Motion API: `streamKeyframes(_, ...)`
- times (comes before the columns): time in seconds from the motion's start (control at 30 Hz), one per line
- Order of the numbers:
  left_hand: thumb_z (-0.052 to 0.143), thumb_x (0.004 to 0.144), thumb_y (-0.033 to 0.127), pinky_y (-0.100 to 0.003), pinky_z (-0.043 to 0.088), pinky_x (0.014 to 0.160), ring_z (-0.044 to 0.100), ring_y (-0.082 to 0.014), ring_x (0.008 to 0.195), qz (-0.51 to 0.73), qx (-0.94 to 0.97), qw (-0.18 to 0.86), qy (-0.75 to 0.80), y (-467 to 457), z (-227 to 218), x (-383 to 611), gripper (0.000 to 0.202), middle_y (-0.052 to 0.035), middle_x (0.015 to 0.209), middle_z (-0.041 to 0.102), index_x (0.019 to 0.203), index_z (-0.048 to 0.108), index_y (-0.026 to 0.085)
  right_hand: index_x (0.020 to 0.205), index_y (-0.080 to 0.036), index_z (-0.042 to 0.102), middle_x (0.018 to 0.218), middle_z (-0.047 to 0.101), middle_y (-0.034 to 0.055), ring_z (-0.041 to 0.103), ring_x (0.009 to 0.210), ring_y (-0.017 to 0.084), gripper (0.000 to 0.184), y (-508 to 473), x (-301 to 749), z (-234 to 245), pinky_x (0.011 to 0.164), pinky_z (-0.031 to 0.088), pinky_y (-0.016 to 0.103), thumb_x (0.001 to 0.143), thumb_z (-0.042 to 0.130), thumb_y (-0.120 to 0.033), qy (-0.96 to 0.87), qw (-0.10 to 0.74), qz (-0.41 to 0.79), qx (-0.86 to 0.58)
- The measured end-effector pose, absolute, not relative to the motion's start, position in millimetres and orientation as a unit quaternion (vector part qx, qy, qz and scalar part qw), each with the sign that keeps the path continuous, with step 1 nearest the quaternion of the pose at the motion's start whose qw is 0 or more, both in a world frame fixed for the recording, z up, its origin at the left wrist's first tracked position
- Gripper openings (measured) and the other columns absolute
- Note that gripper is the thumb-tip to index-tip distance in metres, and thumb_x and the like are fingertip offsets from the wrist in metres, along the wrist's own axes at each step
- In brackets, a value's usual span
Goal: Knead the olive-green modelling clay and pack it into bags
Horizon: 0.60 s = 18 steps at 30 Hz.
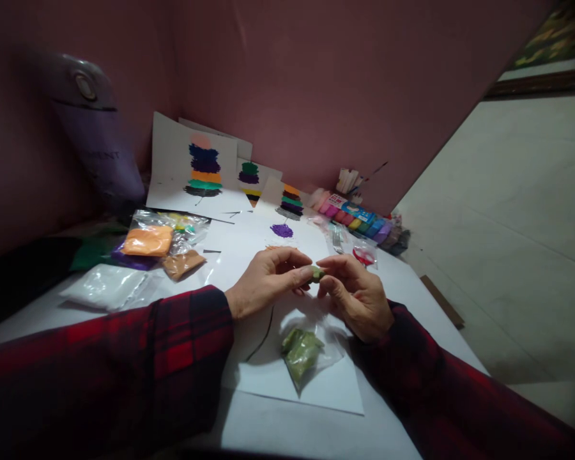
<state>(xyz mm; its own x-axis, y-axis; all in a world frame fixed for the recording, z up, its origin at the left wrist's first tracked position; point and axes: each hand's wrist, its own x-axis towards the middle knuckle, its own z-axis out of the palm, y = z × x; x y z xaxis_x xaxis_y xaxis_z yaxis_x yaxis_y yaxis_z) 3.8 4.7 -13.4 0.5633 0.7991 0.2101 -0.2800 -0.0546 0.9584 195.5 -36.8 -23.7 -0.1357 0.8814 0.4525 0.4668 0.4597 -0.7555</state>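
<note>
Pinched between fingertips of 2 hands: small olive-green clay lump (317,274), held in air just above clear plastic bag of green clay (301,350). 
- left hand (263,281): thumb and forefinger closed on lump's left end. 
- right hand (357,297): fingers curled, narrow pinch on right end. 
- Fingertip hold judged suited to soft, shapeable material. 
- Bag laid on white paper sheet (335,390), probably kept within reach. 
- orange clay packet (148,241) set well apart, far left of bag. 
- row of coloured clay sticks (359,220) beyond bag.

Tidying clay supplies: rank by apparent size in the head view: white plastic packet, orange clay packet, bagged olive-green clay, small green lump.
1. white plastic packet
2. orange clay packet and bagged olive-green clay: look alike
3. small green lump
</note>
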Motion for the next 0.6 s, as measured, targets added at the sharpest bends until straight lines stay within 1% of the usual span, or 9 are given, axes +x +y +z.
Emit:
streamKeyframes(0.1,0.078,0.075,0.028,-0.029,0.052,0.068,0.064,-0.0118,0.066,0.419,0.589,0.658,0.213,4.4,-12.5,4.2,0.028,-0.0019,0.079,0.067,0.092,0.066,0.010,0.096,-0.019,0.062,0.072,0.069,0.0030,0.061,0.053,0.014,0.028,-37.6,193.8,-20.6,0.046,0.048,0.025,0.089,0.065,-0.046,-0.730,0.451,0.195,-0.475)
streamKeyframes(0.23,0.077,0.072,0.023,-0.029,0.052,0.068,0.064,-0.0119,0.066,0.416,0.585,0.666,0.203,4.9,-12.7,5.0,0.027,-0.0011,0.079,0.067,0.092,0.064,0.010,0.097,-0.019,0.061,0.077,0.073,0.0037,0.062,0.055,0.013,0.020,-39.5,191.5,-18.0,0.049,0.049,0.025,0.089,0.066,-0.037,-0.744,0.447,0.194,-0.458)
streamKeyframes(0.4,0.074,0.072,0.018,-0.028,0.053,0.061,0.063,-0.0104,0.060,0.410,0.598,0.657,0.207,3.7,-10.0,5.9,0.021,0.0000,0.076,0.065,0.088,0.063,0.010,0.096,-0.018,0.062,0.069,0.066,0.0008,0.060,0.054,0.013,0.013,-41.4,190.9,-18.8,0.050,0.049,0.025,0.088,0.065,-0.028,-0.750,0.454,0.176,-0.447)
streamKeyframes(0.6,0.073,0.072,0.017,-0.024,0.052,0.054,0.060,-0.0093,0.054,0.411,0.612,0.638,0.222,1.7,-6.6,6.4,0.016,0.0017,0.068,0.063,0.082,0.062,0.011,0.095,-0.017,0.064,0.065,0.066,-0.0008,0.058,0.050,0.011,0.008,-42.2,186.5,-15.9,0.046,0.046,0.023,0.088,0.063,-0.020,-0.754,0.480,0.196,-0.404)
